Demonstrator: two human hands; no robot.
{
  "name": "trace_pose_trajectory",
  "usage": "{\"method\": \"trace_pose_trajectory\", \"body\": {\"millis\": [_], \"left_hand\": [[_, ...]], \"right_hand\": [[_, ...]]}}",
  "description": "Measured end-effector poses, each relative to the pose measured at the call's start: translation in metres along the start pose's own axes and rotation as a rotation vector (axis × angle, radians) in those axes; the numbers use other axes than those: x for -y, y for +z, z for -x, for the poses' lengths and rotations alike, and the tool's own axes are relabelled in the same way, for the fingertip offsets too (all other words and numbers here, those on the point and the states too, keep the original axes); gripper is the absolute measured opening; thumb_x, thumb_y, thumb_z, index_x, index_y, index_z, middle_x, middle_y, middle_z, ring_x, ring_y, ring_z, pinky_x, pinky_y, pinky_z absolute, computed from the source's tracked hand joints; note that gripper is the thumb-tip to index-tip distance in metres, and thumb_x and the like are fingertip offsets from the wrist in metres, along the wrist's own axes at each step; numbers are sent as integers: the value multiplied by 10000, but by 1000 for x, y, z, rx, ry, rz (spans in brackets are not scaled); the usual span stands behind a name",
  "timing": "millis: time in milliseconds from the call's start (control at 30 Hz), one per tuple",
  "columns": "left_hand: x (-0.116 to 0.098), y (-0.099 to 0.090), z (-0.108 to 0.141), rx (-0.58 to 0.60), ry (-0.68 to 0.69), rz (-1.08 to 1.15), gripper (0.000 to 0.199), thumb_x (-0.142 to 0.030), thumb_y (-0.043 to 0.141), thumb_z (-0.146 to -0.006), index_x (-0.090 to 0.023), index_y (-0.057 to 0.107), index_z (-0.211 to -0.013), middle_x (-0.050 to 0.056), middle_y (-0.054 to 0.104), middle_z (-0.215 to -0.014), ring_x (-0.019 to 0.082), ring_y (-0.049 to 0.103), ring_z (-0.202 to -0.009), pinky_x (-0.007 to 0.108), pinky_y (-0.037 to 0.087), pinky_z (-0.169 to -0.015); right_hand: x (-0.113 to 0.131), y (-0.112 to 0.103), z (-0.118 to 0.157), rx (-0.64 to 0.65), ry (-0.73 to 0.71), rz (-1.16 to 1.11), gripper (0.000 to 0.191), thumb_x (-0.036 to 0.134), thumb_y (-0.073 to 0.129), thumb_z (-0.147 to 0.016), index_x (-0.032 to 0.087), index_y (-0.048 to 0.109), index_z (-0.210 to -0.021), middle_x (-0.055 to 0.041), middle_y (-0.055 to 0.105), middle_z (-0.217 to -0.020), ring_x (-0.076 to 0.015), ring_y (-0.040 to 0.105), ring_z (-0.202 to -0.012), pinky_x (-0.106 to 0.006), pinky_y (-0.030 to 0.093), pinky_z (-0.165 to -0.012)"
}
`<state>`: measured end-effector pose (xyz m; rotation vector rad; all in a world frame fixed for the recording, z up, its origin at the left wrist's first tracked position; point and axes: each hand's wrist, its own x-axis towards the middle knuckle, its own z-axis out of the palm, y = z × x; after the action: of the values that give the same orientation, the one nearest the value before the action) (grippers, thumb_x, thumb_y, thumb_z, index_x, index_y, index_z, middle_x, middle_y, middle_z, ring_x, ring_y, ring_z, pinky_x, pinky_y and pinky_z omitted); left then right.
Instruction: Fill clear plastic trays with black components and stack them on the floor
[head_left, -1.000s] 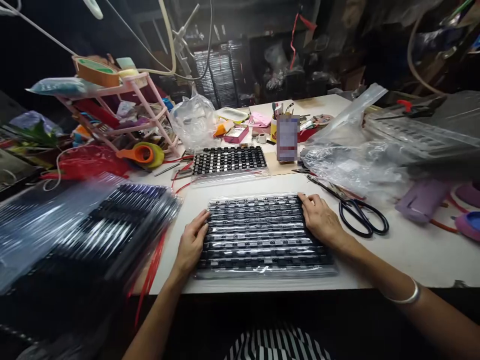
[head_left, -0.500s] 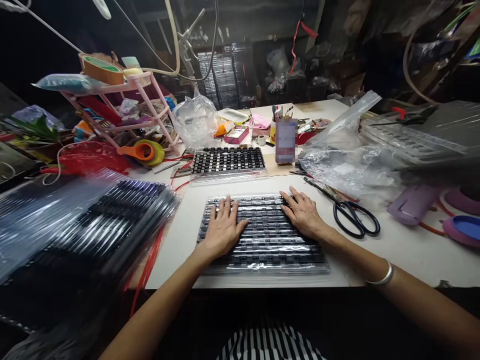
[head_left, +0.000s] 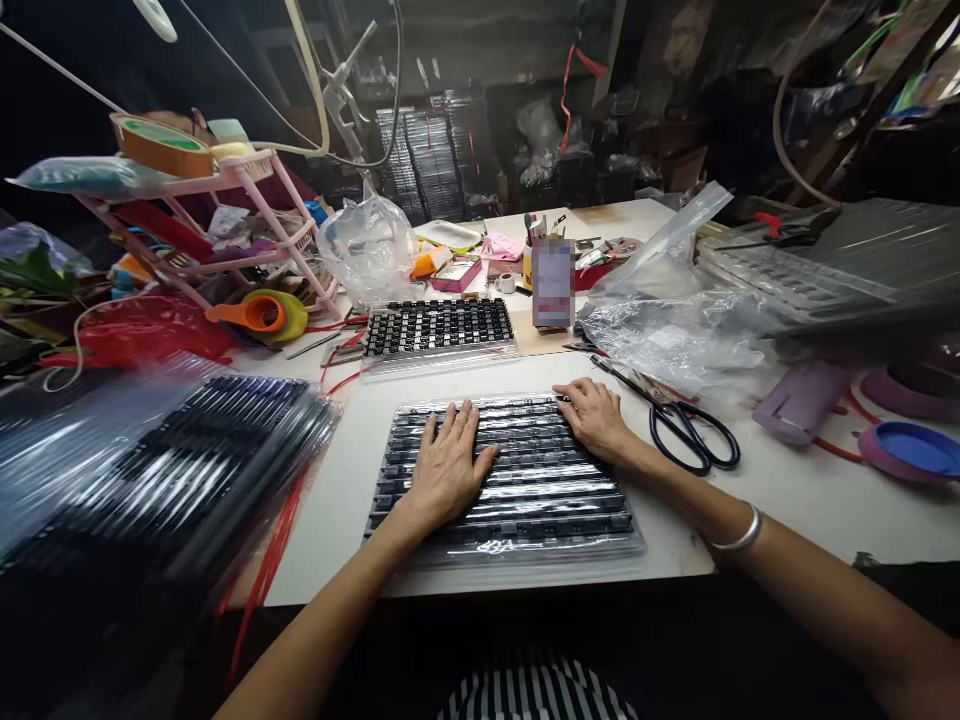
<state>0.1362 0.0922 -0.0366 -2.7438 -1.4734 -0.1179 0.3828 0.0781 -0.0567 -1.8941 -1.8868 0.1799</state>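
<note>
On the white tabletop in front of me lies a clear plastic tray point(head_left: 525, 500) filled with rows of small black parts, under a shiny clear cover. My left hand point(head_left: 448, 470) rests flat on its left half, fingers stretched forward and thumb out to the side. At the tray's far right corner is my right hand point(head_left: 596, 418), palm down, its fingers slightly bent and touching the top. Neither hand grips anything that I can see. Just right of my right hand lies a pair of black-handled scissors point(head_left: 694, 437).
A second tray of black parts point(head_left: 439, 328) lies farther back. Stacked plastic-covered trays point(head_left: 187, 470) fill the left side. Crumpled clear plastic point(head_left: 675, 330) lies at the right, near tape rolls point(head_left: 915, 450). A pink rack point(head_left: 247, 215) stands back left.
My left hand has slid a little to the right over the tray. The fingers of my right hand have drawn closer together at the corner. The whole view has shifted slightly.
</note>
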Motion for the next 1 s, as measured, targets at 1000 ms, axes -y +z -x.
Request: {"method": "trace_pose_trajectory", "body": {"millis": [1000], "left_hand": [[-14, 4, -3, -66, -86, 101, 749, -574, 302, -892, -8, 330, -1381, 208, 277, -1480, 358, 202, -1373, 550, 153, -1099]], "right_hand": [[72, 28, -72, 217, -393, 94, 350, 411, 403, -952, 192, 566, -1171, -100, 564, -1145, -223, 470, -1084, -356, 332, -880]]}}
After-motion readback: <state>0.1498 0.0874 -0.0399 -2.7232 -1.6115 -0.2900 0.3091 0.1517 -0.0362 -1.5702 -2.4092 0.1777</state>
